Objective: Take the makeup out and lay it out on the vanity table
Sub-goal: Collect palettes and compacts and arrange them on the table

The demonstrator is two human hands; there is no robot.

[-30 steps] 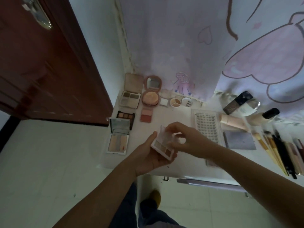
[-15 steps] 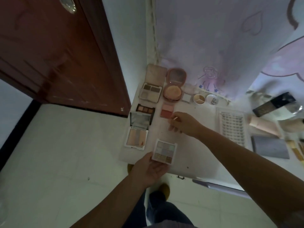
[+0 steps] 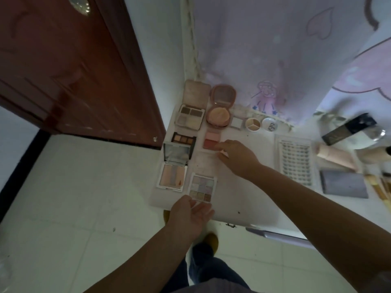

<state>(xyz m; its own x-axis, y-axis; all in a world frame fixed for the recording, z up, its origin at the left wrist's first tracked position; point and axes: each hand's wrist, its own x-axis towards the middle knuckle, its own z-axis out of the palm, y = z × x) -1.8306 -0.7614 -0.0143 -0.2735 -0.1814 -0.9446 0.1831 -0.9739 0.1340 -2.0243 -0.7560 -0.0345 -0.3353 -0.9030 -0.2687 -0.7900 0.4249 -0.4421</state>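
Pastel 9-pan palette (image 3: 202,188) lies flat, lid off, just past my left hand (image 3: 190,214) fingertips. Clear lid (image 3: 208,162) flat under my right hand (image 3: 237,157); blush duo (image 3: 211,139) at its fingertips.

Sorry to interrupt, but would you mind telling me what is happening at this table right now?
A person is laying makeup out on a white vanity table. The left hand, palm up and fingers relaxed, is at the near edge by a multi-shade eyeshadow palette lying flat on the table. The right hand reaches toward a pink blush palette, fingertips at its edge. Other open compacts, a lash tray and brushes are set out.
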